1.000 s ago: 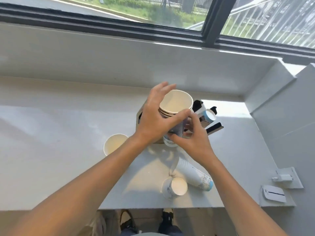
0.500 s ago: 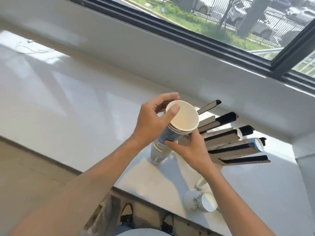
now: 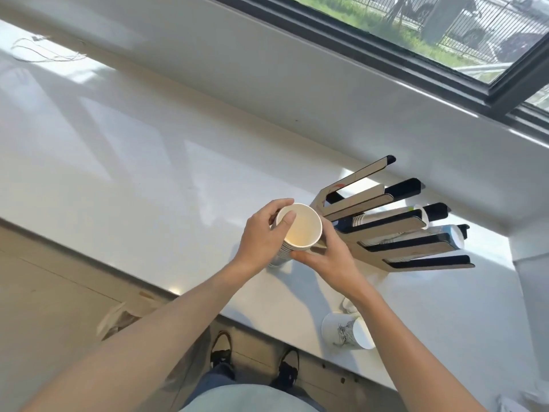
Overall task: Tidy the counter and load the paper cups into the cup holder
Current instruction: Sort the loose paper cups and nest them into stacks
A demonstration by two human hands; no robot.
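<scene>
A stack of nested paper cups (image 3: 300,230) stands upright on the white counter (image 3: 148,185), mouth toward me. My left hand (image 3: 263,234) wraps its left side, thumb on the top rim. My right hand (image 3: 328,257) grips it from the lower right. Just right of the stack lies the cup holder (image 3: 395,230), a rack of tan and black slats with cups (image 3: 364,219) lodged between some of them. A single printed paper cup (image 3: 346,331) lies on its side near the counter's front edge.
A white ledge and a dark-framed window (image 3: 416,55) run along the back. A thin cable (image 3: 41,52) lies at the far left. The counter's front edge (image 3: 166,289) drops to the floor, where my shoes (image 3: 221,349) show. A white wall (image 3: 531,292) closes the right end.
The view has swung left and tilted. Both hands stay on the cup stack, which sits lower against the counter than a second ago, when it was above the holder.
</scene>
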